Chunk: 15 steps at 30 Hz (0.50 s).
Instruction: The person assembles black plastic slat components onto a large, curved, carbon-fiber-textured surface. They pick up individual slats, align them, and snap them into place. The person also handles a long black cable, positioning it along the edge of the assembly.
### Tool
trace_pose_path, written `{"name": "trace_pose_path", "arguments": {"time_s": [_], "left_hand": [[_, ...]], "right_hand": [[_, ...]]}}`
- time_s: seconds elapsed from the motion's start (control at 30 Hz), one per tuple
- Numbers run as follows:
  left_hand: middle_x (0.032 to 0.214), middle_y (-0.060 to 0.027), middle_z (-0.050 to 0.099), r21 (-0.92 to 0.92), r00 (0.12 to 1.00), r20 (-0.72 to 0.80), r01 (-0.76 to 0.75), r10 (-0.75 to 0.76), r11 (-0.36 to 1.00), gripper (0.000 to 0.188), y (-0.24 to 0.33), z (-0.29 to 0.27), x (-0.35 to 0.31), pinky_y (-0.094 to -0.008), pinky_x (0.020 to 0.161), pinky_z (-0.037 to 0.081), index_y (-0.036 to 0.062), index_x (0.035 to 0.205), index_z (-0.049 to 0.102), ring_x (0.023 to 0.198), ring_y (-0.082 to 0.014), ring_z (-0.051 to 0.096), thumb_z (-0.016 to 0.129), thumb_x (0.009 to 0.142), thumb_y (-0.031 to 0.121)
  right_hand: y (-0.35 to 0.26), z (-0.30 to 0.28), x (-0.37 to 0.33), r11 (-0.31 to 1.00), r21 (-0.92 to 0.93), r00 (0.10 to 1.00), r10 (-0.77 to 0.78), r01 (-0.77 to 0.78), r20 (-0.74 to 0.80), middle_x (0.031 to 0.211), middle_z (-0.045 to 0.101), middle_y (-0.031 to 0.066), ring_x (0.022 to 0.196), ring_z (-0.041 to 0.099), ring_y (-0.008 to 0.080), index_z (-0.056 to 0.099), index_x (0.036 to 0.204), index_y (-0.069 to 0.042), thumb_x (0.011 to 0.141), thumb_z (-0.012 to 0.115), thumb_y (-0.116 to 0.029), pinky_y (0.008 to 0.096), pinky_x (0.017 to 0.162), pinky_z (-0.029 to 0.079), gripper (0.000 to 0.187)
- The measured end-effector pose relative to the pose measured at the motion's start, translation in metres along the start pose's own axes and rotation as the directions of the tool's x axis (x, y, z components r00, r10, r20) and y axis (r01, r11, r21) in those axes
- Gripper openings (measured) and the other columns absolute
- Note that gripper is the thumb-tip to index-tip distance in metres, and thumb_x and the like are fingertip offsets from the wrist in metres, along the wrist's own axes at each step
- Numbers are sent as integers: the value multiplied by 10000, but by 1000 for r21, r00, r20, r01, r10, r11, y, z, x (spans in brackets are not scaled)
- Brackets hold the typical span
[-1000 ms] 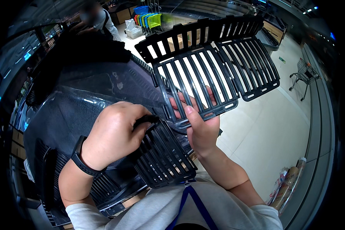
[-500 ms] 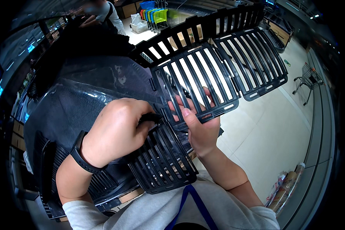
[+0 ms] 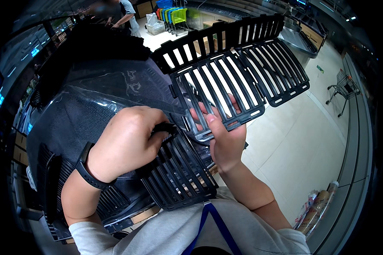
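The left hand [image 3: 132,142], left of centre, pinches the upper edge of a small slatted black panel [image 3: 181,170] between thumb and curled fingers; its slats slant down to the lower right. The right hand [image 3: 227,142], at centre, clasps the lower rim of a wide slatted black guard [image 3: 251,77], thumb in front, fingers spread behind. The guard's long axis reaches toward the upper right, up and right of the left fingers, nearer the right hand.

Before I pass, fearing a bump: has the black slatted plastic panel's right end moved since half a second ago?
Yes: the right end shifted left, away from the grey wire shopping cart.
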State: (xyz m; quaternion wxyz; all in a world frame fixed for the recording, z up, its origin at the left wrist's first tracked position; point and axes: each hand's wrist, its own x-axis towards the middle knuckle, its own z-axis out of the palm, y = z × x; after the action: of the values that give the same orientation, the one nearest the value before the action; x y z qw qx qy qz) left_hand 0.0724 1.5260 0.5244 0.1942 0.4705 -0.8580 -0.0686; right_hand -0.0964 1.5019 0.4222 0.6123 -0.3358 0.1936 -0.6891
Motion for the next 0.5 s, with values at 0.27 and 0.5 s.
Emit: {"name": "trace_pose_path", "arguments": {"time_s": [0.27,0.5], "left_hand": [[738,-167,622,26,1000,18,3,-3,1000,175,3,1,5,-338,613,497,-22,832,643,669,-302,621,684,669,26],[733,-168,621,34,1000,28,-2,1,999,170,2,2,9,-341,609,498,-20,830,642,669,-307,620,683,671,21]], "right_hand": [[2,2,3,998,-39,998,-38,40,46,1146,505,277,1024,597,313,164,1334,1,856,482,57,335,792,545,577],[3,0,4,998,-47,997,-38,41,69,1145,505,271,1021,597,309,180,1330,-3,854,479,66,323,779,543,566]]}}
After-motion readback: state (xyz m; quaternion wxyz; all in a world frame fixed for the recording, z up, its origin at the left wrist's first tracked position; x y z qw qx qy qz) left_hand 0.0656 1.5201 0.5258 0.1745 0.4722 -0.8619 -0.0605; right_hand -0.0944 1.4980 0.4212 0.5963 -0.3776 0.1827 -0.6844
